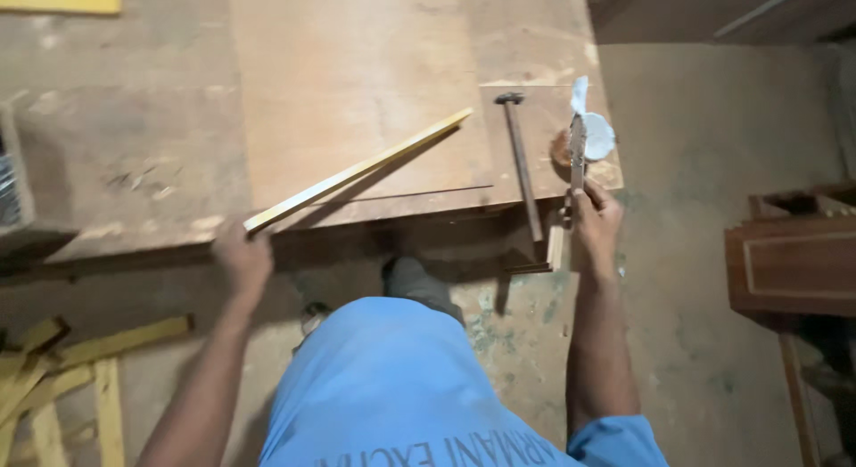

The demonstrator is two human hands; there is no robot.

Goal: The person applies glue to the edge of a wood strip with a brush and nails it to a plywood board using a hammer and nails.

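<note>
Your left hand [242, 253] grips the near end of a strip [357, 171] lying across the tabletop [134, 146], your right hand [596, 219] clutching a brush [577, 155] beside the hammer [521, 164], which a careless swing could likely knock off.

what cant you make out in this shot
Head view only:
- Left hand: its palm side is hidden, so its grip on the wood strip cannot be judged.
- Tool in the right hand: blurred, kind unclear.
- White thing on the workbench: too small to identify.
</note>
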